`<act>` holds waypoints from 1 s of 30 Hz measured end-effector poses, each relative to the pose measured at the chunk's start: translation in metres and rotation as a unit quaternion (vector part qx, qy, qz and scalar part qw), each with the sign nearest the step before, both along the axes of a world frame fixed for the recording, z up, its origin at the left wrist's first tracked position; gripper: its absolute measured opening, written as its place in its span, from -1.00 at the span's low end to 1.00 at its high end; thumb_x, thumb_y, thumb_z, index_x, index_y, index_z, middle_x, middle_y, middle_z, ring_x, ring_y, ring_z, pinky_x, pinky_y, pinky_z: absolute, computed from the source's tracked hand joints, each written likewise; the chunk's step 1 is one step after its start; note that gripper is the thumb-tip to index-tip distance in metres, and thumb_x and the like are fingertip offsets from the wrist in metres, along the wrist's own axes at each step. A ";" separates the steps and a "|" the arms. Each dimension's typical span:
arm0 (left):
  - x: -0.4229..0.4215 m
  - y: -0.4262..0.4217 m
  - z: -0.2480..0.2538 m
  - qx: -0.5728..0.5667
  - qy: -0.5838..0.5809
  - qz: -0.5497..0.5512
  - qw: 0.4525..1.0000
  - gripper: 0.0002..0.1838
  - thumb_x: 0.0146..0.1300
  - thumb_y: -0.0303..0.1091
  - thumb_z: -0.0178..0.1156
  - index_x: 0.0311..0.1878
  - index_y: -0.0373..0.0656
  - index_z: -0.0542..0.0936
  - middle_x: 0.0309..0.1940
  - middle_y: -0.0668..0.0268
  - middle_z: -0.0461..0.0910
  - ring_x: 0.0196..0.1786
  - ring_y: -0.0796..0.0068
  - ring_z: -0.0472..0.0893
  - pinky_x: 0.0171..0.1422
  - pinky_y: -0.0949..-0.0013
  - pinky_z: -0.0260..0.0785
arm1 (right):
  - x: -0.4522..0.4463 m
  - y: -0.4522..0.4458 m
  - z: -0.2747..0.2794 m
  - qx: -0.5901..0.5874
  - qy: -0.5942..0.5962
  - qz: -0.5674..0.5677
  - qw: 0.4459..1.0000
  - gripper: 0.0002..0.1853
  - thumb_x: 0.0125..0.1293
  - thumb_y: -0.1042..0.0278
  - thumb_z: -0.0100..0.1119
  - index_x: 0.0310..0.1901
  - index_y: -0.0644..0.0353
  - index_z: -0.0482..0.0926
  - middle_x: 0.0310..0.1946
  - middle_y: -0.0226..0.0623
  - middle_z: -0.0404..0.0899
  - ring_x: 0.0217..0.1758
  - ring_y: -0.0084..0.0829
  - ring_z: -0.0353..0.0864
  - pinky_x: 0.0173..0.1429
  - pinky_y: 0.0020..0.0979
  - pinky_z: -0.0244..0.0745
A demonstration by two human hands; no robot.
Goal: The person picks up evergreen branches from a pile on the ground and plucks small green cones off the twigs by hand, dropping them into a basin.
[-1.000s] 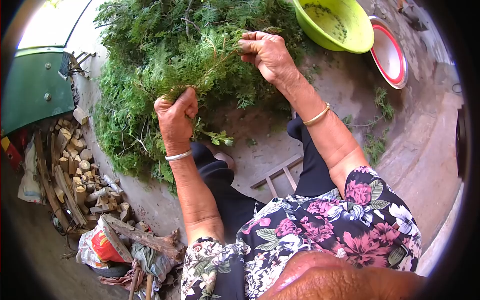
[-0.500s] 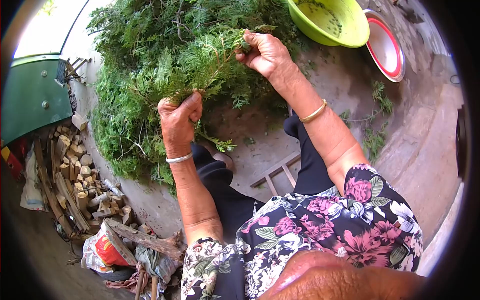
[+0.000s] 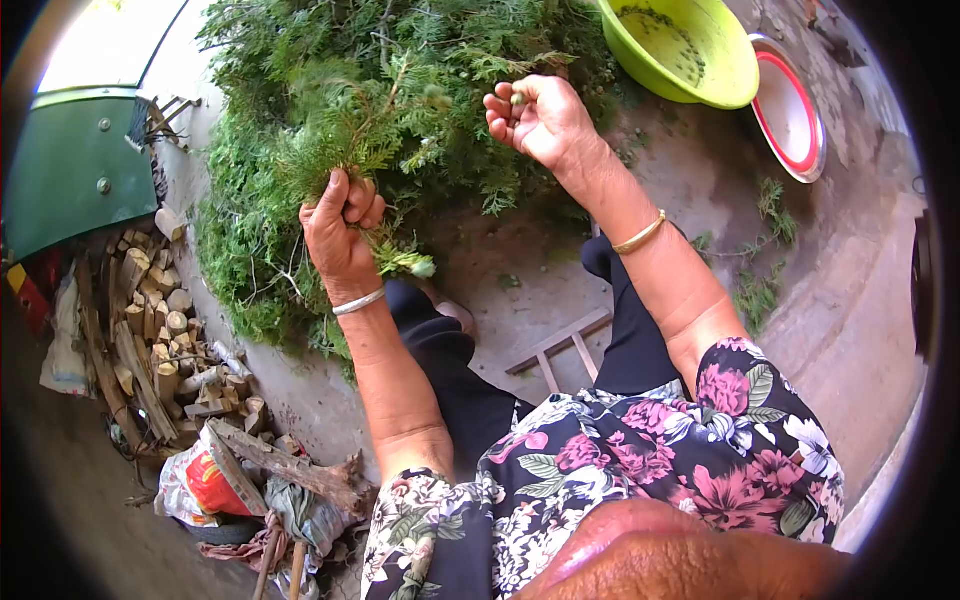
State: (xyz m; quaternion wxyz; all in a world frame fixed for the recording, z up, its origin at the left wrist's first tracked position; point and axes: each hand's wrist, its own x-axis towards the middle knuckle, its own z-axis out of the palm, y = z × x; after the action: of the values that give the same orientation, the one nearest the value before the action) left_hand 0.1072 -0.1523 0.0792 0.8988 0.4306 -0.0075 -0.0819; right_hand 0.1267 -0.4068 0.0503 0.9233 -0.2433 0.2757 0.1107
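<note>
My left hand (image 3: pixel 343 232) is closed round the stem of a leafy green branch (image 3: pixel 375 125), whose fronds rise above the fist. To its right, my right hand (image 3: pixel 540 120) is apart from the branch, with its fingers curled and a small green cone (image 3: pixel 518 99) held at the fingertips. Both hands are over the near side of a large heap of green branches (image 3: pixel 250 210). A lime-green basin (image 3: pixel 735 75) with many small round bits on its bottom is at the upper right of my right hand.
Beside the basin leans a white dish with a red rim (image 3: pixel 785 115). Loose sprigs (image 3: pixel 757 290) lie on the floor at right. Chopped firewood (image 3: pixel 165 325), bags (image 3: pixel 205 485) and a driftwood-like log (image 3: pixel 290 475) are at left. A wooden frame (image 3: pixel 560 350) stands between my legs.
My right hand has come away from the branch with the small cone in its fingers. My left hand has tilted and moved slightly left, with the branch now more upright.
</note>
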 end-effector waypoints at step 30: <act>-0.010 -0.010 0.003 0.088 0.021 0.000 0.996 -0.90 0.16 -0.50 0.21 -0.41 -0.33 0.54 -0.66 0.34 0.41 -0.68 0.64 0.25 -0.64 0.53 0.04 | -0.012 0.019 0.020 -0.125 -0.155 0.025 0.980 -0.86 0.23 0.41 0.19 -0.43 0.24 0.50 -0.64 -0.45 0.41 -0.60 -0.64 0.36 -0.56 -0.61 0.25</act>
State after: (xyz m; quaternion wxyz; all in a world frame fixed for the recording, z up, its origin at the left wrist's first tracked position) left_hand 0.0970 -0.1624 0.0818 0.8572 0.5065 0.0193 -0.0911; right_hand 0.1146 -0.3876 0.0707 0.9141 -0.3777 0.1349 0.0591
